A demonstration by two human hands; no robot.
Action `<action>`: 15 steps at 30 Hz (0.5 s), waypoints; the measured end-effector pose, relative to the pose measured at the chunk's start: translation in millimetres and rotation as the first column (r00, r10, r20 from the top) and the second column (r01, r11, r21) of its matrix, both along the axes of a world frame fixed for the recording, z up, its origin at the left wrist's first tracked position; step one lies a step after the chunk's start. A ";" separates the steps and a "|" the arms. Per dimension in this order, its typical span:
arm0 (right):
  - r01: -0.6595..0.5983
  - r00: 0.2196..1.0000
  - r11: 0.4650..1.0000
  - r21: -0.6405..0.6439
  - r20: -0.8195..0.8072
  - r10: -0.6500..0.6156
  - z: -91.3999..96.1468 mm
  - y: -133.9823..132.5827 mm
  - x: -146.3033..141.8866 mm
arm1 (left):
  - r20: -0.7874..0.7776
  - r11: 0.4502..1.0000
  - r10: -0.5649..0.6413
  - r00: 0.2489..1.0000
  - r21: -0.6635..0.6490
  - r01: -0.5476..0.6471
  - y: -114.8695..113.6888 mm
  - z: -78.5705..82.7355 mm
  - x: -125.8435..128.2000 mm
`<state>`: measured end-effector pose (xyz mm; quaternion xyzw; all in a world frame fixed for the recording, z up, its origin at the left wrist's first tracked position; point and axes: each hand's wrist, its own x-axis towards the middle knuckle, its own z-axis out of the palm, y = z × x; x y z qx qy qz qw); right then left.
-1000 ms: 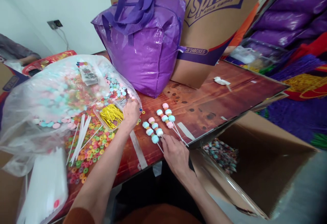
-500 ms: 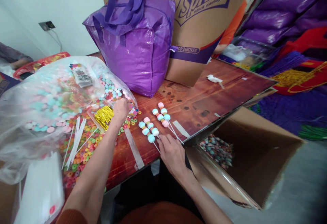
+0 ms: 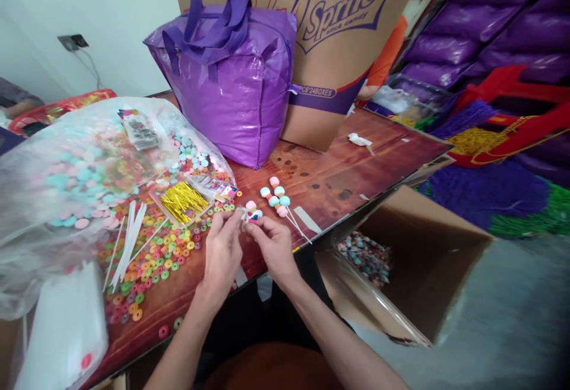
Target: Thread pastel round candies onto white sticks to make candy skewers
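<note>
My left hand [image 3: 223, 250] and my right hand [image 3: 274, 244] meet near the table's front edge. Their fingertips pinch a small printed plastic bag [image 3: 253, 216] from both sides. Just behind it shows the pink top of a candy skewer [image 3: 250, 205]; the hands hide the rest of that row. To the right lie other candy skewers [image 3: 275, 199], pink, blue and white pieces on white sticks. A flat stack of printed bags [image 3: 218, 187] rests behind my left hand, beside a tray of gold twist ties [image 3: 184, 200].
Ring candies [image 3: 171, 256] and white sticks [image 3: 129, 241] cover the left side, before a large clear bag of candies [image 3: 84, 170]. A purple bag [image 3: 222, 93] and carton [image 3: 329, 63] stand behind. An open box [image 3: 423, 265] sits below the right edge.
My left hand has come from the printed bags toward the front edge, bringing one along. My right hand has left the skewer sticks and joined it. The view has shifted slightly.
</note>
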<state>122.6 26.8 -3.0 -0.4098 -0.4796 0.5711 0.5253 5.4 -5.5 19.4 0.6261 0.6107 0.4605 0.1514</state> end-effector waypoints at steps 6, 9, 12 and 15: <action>0.095 0.994 0.995 -0.017 0.055 -0.094 7.7 -19.3 8.9 | 0.635 0.894 0.092 0.767 -0.392 0.217 -37.2 -10.4 -3.2; 0.047 0.999 0.997 -0.066 0.012 -0.046 23.4 -33.8 4.9 | 0.869 0.849 0.125 0.479 -0.344 0.402 -37.7 -9.6 4.2; 0.026 1.000 0.999 -0.032 0.014 -0.026 30.5 -46.6 6.0 | 0.914 0.927 0.134 0.382 -0.252 0.278 -31.9 -4.1 9.4; 0.029 0.997 1.000 0.003 0.065 -0.029 26.1 -59.1 22.3 | 0.918 0.951 0.166 0.359 -0.245 0.187 -29.7 -2.7 16.6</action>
